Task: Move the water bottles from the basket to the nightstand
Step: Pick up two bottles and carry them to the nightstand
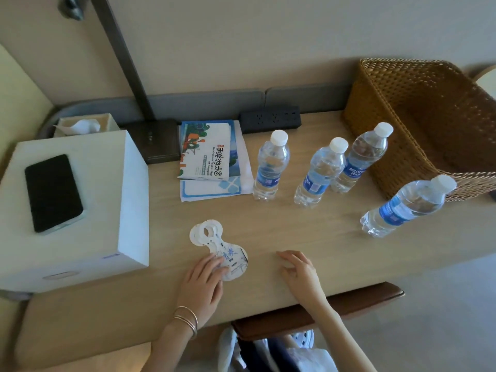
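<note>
Several clear water bottles with white caps and blue labels stand on the wooden nightstand (268,226): one bottle (271,166) left of the group, two bottles (319,174) (359,159) close together, and one bottle (408,206) nearest the front, beside the basket. The woven wicker basket (397,103) stands at the right with nothing visible inside it. My left hand (202,283) rests flat on white paper tags (214,242) near the front edge. My right hand (299,272) lies on the tabletop with fingers loosely spread, holding nothing.
A white box (107,210) with a black phone (52,193) on it fills the left side. Brochures (212,157) lie at the middle back, with a black power strip (269,119), a dark lamp base (158,140) and a tissue holder (80,126) behind.
</note>
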The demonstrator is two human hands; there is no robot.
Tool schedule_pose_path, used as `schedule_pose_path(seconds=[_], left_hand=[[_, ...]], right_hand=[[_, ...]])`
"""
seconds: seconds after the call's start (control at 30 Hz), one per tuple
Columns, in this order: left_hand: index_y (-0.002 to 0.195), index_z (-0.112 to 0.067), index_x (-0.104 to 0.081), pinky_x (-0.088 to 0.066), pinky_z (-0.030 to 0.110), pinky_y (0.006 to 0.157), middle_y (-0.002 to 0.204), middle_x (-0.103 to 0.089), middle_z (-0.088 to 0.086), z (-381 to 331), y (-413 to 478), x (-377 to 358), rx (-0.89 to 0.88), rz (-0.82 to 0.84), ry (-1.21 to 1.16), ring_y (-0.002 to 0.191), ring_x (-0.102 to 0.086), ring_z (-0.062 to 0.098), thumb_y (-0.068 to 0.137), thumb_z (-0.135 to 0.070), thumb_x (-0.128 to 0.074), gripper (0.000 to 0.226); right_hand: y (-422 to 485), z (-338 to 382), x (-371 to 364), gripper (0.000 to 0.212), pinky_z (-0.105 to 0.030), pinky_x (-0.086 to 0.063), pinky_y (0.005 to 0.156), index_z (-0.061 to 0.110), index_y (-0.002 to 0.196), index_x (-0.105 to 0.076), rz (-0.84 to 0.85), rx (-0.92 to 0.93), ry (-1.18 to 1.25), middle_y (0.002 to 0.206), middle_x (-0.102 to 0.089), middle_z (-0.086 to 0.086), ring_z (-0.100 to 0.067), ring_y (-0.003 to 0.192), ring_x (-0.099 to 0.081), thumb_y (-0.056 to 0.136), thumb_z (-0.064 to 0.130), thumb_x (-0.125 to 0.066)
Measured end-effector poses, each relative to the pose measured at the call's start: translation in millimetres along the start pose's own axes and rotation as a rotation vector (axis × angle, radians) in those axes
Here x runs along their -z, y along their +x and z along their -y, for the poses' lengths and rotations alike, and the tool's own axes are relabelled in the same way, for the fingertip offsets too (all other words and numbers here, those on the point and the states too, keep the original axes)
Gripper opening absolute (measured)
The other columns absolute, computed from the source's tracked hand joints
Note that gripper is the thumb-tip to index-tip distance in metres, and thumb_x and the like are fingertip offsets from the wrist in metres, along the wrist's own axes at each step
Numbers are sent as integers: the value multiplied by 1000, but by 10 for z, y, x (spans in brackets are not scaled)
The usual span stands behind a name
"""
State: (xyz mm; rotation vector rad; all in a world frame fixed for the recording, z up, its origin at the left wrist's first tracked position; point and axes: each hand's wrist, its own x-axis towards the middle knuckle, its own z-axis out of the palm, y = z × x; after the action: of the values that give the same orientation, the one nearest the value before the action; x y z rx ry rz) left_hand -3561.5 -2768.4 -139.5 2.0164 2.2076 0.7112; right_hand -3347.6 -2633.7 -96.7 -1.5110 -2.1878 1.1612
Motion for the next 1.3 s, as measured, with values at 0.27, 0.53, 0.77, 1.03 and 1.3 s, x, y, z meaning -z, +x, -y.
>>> schedule_pose_path(seconds=[0.27, 0.53, 0.77, 1.03, 1.3], left_hand=[[87, -18, -66, -49, 43, 91, 115, -55, 2, -79, 208, 33, 88, -67, 8, 121, -42, 24, 79, -27, -42, 27], [131, -7, -42, -47, 41, 96, 131, -51, 15, -468, 1412, -159, 92, -174, -90, 119, -50, 30, 84, -24, -47, 50], [135, 8, -37, -45, 46, 98, 134, -46, 25, -741, 1967, -308, 240, -275, -183, 122, -47, 39, 74, -20, -75, 78], [135, 7, -33, -44, 41, 96, 129, -46, 24, -809, 2465, -426, 415, -378, -554, 119, -49, 38, 75, -22, -78, 80], [121, -3, -49, -47, 30, 90, 120, -59, 11, -567, 2237, -223, 346, -322, -582, 110, -58, 24, 79, -20, -74, 51]], right_hand=[[33, 159, 6, 39, -21, -42, 89, 20, 125, -59, -9, 85, 32, 121, -52, 8, -11, 109, -52, 87, 8, -59], [-197, -312, 209, 53, -34, -28, 108, 18, 141, -38, -104, 37, -367, 149, -32, -4, -27, 137, -26, 90, 25, -52], [-321, -502, 99, 57, -30, -11, 110, 16, 140, -35, -102, 40, -628, 147, -36, -5, -19, 143, -5, 99, 46, -10], [-332, -524, 86, 58, -32, -15, 111, 14, 141, -39, -118, 37, -649, 148, -34, -6, -20, 141, -19, 99, 46, -14], [-332, -531, 73, 59, -33, -15, 111, 16, 139, -42, -140, 37, -624, 147, -38, -5, -19, 138, -25, 98, 46, -11]])
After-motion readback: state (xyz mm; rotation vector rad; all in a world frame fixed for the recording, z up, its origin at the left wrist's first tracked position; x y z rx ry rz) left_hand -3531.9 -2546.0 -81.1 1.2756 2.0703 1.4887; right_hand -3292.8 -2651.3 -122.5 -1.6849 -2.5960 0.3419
